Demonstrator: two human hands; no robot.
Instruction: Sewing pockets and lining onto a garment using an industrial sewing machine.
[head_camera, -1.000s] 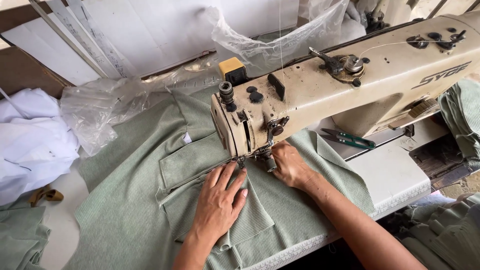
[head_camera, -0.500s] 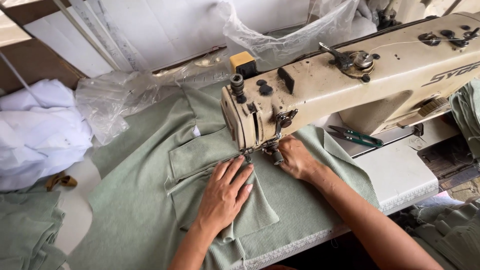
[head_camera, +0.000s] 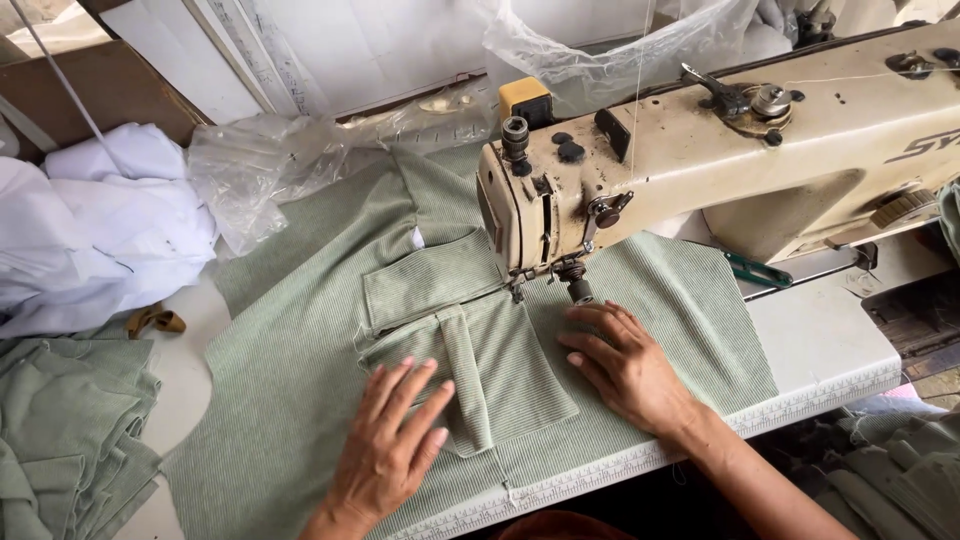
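Green ribbed panel (head_camera: 300, 370) lies on the surface under the sewing machine (head_camera: 700, 150) head. Left hand (head_camera: 395, 445) flat, open, pinning the pocket piece (head_camera: 490, 370); right hand (head_camera: 625, 365) open, pressing fabric beside the needle to keep it taut.

White cloth (head_camera: 90, 235) is heaped at far left, crumpled clear plastic (head_camera: 265, 175) just right of it, folded green pieces (head_camera: 65, 430) near left, green-handled scissors (head_camera: 757, 270) at right.
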